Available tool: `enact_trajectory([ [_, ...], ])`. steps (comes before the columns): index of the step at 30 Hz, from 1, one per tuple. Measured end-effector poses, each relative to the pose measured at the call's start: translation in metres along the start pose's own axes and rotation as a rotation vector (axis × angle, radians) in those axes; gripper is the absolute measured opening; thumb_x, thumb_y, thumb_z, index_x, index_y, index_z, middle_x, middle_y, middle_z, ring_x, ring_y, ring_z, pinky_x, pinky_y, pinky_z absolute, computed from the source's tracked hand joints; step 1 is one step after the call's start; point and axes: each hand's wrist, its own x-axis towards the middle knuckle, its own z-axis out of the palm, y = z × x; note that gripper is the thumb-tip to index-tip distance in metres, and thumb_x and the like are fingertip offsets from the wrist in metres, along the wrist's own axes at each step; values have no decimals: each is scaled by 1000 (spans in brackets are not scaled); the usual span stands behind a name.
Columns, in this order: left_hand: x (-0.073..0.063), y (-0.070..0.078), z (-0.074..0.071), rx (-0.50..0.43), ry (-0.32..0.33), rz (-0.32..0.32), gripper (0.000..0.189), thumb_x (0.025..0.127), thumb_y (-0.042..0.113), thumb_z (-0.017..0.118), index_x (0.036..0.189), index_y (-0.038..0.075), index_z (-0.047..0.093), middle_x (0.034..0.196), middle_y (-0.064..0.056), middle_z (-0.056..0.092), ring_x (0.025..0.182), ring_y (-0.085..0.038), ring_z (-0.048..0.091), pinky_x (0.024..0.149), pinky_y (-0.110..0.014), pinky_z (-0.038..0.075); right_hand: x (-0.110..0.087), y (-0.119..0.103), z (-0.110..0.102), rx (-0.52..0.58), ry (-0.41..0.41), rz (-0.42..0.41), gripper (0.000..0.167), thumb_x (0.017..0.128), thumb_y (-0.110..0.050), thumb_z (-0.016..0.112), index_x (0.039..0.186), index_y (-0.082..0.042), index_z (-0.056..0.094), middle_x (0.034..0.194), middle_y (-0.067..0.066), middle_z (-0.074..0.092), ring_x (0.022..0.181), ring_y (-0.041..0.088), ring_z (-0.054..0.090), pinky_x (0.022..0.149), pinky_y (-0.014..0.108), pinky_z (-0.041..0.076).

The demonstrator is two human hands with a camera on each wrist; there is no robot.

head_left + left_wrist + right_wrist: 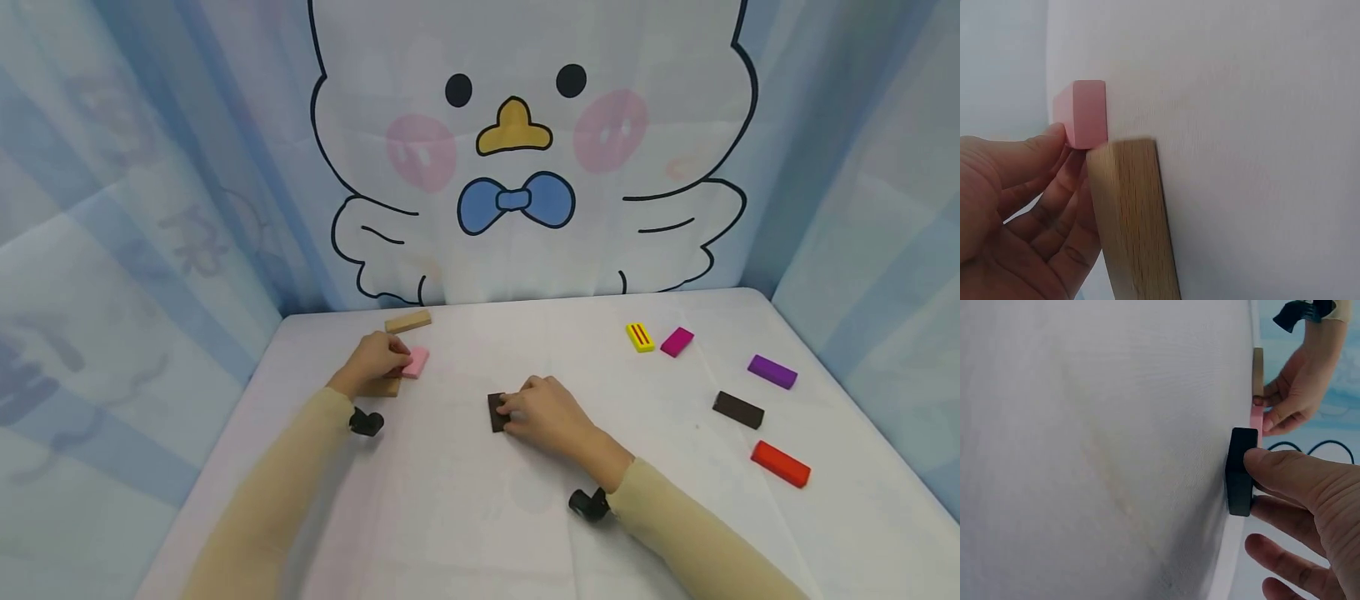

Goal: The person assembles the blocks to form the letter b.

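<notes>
My left hand pinches a pink block between thumb and fingers at the left of the table. Close up in the left wrist view, the thumb presses the near corner of the pink block. A wooden block lies right beside it, its end close to the pink one. Near the table's middle, my right hand holds a dark block by thumb and fingertips. The right wrist view has this dark block larger, with the other fingers spread loosely; whether it touches the table is hard to tell.
Another wooden block lies at the back left. Across the right side lie a striped yellow block, a magenta block, a purple block, a dark brown block and a red block. A printed curtain hangs behind.
</notes>
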Motion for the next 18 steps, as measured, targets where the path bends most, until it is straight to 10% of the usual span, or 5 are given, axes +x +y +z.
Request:
enact_trajectory([
  [18, -5, 25, 27, 35, -21, 124, 37, 102, 19, 65, 138, 10, 61, 101, -11, 67, 76, -18, 60, 67, -27, 48, -12, -12, 1, 114, -21, 84, 23, 89, -25, 82, 111, -17, 81, 126, 1, 75, 108, 27, 75, 85, 43, 61],
])
